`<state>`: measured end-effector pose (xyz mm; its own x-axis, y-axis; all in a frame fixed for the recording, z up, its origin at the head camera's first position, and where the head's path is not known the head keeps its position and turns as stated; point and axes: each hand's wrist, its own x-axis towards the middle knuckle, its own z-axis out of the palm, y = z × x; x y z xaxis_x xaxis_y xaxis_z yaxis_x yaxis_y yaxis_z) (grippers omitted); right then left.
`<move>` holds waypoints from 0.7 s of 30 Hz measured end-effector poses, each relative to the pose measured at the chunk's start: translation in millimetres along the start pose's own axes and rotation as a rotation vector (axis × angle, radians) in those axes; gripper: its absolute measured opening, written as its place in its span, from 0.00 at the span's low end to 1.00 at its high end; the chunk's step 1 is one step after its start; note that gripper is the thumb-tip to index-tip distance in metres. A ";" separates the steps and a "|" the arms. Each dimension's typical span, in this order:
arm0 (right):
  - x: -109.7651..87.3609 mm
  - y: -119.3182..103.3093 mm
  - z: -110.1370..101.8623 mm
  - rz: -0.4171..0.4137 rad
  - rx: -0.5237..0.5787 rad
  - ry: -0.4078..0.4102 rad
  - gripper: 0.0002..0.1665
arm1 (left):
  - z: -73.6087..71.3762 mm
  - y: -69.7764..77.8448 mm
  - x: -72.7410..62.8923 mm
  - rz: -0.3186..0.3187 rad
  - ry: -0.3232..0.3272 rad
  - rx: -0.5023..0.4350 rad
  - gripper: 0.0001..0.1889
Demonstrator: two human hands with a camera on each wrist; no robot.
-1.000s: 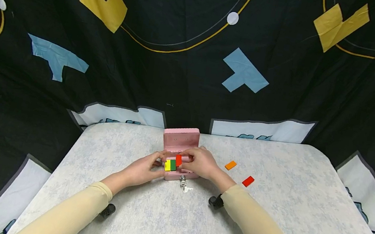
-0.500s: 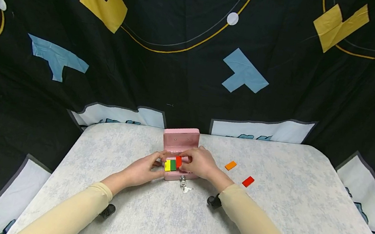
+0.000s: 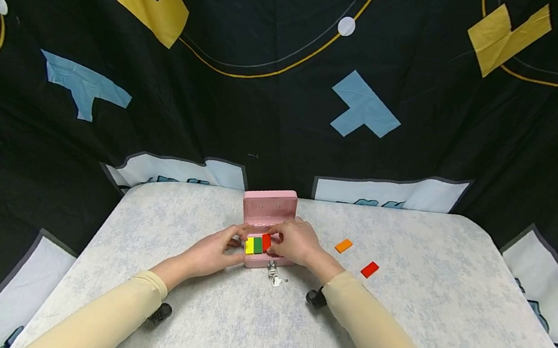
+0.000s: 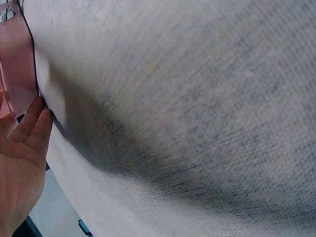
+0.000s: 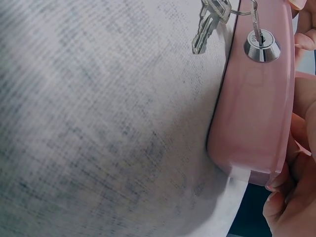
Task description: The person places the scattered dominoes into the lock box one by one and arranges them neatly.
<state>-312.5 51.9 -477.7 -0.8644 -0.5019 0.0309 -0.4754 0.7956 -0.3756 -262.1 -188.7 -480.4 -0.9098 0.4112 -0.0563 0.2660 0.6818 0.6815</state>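
Observation:
A small pink cash box [image 3: 271, 201] stands with its lid raised. Inside, a yellow domino block [image 3: 249, 246] and a green domino block [image 3: 258, 245] stand side by side at the left. My right hand [image 3: 300, 243] reaches in and pinches a red domino block [image 3: 266, 241] against the green one's right side. My left hand [image 3: 211, 251] holds the box's left end, index finger at the rim and thumb at the front corner; the left wrist view has fingers [image 4: 30, 121] along that end. Keys [image 5: 212, 24] hang from the front lock [image 5: 262, 45].
An orange domino block [image 3: 343, 246] and another red domino block [image 3: 369, 269] lie on the table [image 3: 246, 330] to the right of the box, beyond my right wrist. A dark curtain [image 3: 265, 118] with coloured patches hangs behind the table.
My right hand has moved slightly down with the red block, which now sits lower, level with the green one. The left hand stays at the box's end.

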 end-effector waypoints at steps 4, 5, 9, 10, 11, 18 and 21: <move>1.1 -0.8 0.5 0.010 -0.026 -0.009 0.23 | 0.0 0.5 0.1 0.001 0.003 -0.001 0.20; 1.2 -0.9 0.8 0.012 -0.031 -0.011 0.23 | 0.0 0.5 0.1 0.001 0.003 -0.002 0.21; 2.0 -1.0 1.9 0.021 -0.038 -0.023 0.24 | 0.0 0.6 -0.1 -0.001 0.003 -0.007 0.20; 2.1 -1.0 2.0 0.023 -0.035 -0.026 0.24 | 0.1 0.6 -0.2 -0.001 0.002 -0.007 0.20; 2.4 -1.0 2.3 0.026 -0.036 -0.030 0.24 | 0.1 0.6 -0.2 -0.001 0.002 -0.009 0.20; 3.2 -1.7 2.1 0.014 -0.077 -0.026 0.22 | 0.3 0.5 -0.1 -0.003 0.004 -0.012 0.21; 3.4 -2.3 1.9 0.005 -0.089 -0.019 0.22 | 0.3 0.7 0.0 -0.006 0.005 -0.008 0.22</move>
<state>-313.9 47.7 -478.5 -0.8640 -0.5033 0.0109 -0.4841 0.8248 -0.2922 -261.9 -188.1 -480.1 -0.9128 0.4043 -0.0570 0.2580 0.6795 0.6868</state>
